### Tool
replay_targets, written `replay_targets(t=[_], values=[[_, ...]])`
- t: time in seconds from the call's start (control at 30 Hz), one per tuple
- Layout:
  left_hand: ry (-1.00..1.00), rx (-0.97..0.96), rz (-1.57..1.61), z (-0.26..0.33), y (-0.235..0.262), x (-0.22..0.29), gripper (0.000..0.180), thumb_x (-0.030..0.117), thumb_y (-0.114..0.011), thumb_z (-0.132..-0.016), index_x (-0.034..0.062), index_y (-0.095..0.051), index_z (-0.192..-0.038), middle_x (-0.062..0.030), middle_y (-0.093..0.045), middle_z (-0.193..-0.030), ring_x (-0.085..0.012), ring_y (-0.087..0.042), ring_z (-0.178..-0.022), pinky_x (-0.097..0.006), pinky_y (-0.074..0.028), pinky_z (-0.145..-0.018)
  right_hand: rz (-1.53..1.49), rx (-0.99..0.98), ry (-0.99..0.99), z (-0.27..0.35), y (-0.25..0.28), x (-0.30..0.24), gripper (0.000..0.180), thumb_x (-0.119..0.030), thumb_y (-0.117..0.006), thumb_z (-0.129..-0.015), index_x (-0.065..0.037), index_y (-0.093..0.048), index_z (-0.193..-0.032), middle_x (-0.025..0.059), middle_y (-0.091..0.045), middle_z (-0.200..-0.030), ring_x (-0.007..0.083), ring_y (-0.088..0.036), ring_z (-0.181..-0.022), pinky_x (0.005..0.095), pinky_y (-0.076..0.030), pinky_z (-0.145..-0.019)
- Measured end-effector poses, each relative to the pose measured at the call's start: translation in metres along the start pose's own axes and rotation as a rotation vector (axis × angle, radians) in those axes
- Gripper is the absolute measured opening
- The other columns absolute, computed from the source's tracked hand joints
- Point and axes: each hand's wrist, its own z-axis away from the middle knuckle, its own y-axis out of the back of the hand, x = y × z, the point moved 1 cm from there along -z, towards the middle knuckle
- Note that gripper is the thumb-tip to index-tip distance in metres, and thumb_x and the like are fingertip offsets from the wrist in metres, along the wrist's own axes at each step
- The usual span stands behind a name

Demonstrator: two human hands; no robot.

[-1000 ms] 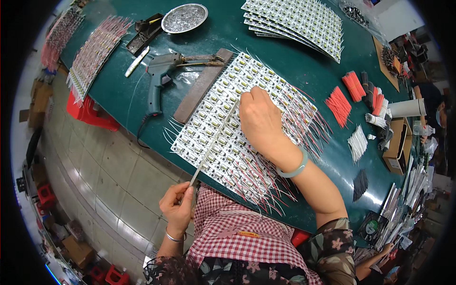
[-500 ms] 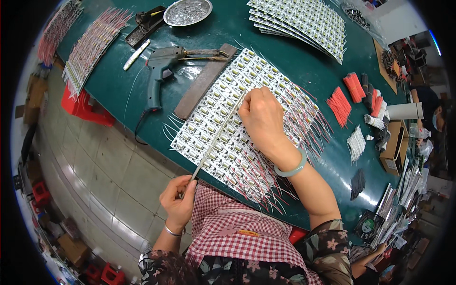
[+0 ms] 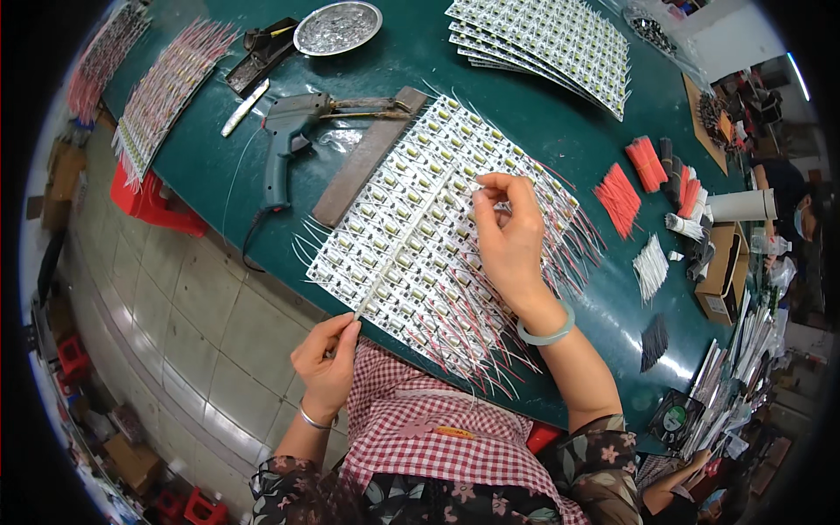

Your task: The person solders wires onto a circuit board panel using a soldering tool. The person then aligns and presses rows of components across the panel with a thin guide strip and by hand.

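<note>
Table (image 3: 560,122), green, fills the upper frame. One panel (image 3: 411,227) of small white modules with red and white leads lies mid-frame; one fanned stack (image 3: 551,39) of panels sits at top right, one more panel (image 3: 166,87) at upper left. One glue gun (image 3: 293,131) lies left of centre. Right hand (image 3: 507,236) pinches one end of a thin white strip (image 3: 394,262) over the panel; left hand (image 3: 328,359) pinches its lower end. Two red wire bundles (image 3: 630,184) lie right.

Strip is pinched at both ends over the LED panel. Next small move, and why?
Probably keep peeling: draw the left hand back toward the body while the right hand holds the far end. The thin white strip lies taut along the LED panel, both ends pinched.
</note>
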Motion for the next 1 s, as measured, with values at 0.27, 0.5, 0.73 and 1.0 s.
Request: replay_targets(t=[0.27, 0.5, 0.73, 1.0], values=[[-0.212, -0.152, -0.129, -0.020, -0.004, 0.015, 0.021, -0.005, -0.066, -0.092, -0.0039, -0.072, -0.112, -0.0046, -0.065, -0.086, -0.0058, -0.052, -0.065, -0.019, -0.040, -0.058, 0.131, 0.038, 0.070, -0.043, 0.033, 0.021, 0.019, 0.005, -0.056, -0.091, 0.001, -0.066, -0.107, 0.0136, -0.058, -0.111, 0.0211, -0.064, -0.092, 0.0306, -0.052, -0.072], [0.006, -0.089, -0.016, -0.004, -0.002, 0.010, 0.023, -0.004, -0.065, -0.093, -0.0035, -0.071, -0.114, -0.0050, -0.066, -0.085, -0.0057, -0.056, -0.063, -0.020, -0.045, -0.055, 0.132, 0.010, 0.092, -0.068, 0.025, 0.027, 0.017, 0.004, -0.054, -0.092, 0.002, -0.067, -0.103, 0.0162, -0.060, -0.105, 0.0262, -0.062, -0.086, 0.0365, -0.050, -0.073], [-0.131, -0.137, -0.227, -0.020, -0.007, 0.024, 0.023, -0.007, -0.067, -0.089, -0.0037, -0.073, -0.111, -0.0114, -0.068, -0.079, -0.0161, -0.065, -0.067, -0.027, -0.049, -0.062, 0.052, 0.130, 0.051, -0.080, 0.029, 0.041, 0.016, 0.003, -0.059, -0.090, 0.001, -0.067, -0.103, 0.0141, -0.062, -0.101, 0.0235, -0.064, -0.083, 0.0350, -0.051, -0.073], [-0.197, -0.121, -0.215, -0.028, -0.020, 0.025, 0.023, -0.007, -0.070, -0.088, -0.0038, -0.073, -0.111, -0.0139, -0.070, -0.082, -0.0178, -0.065, -0.067, -0.027, -0.049, -0.062, 0.127, -0.014, 0.035, -0.099, 0.029, 0.049, 0.019, 0.002, -0.057, -0.090, 0.004, -0.070, -0.103, 0.0211, -0.070, -0.101, 0.0339, -0.070, -0.084, 0.0405, -0.053, -0.078]])
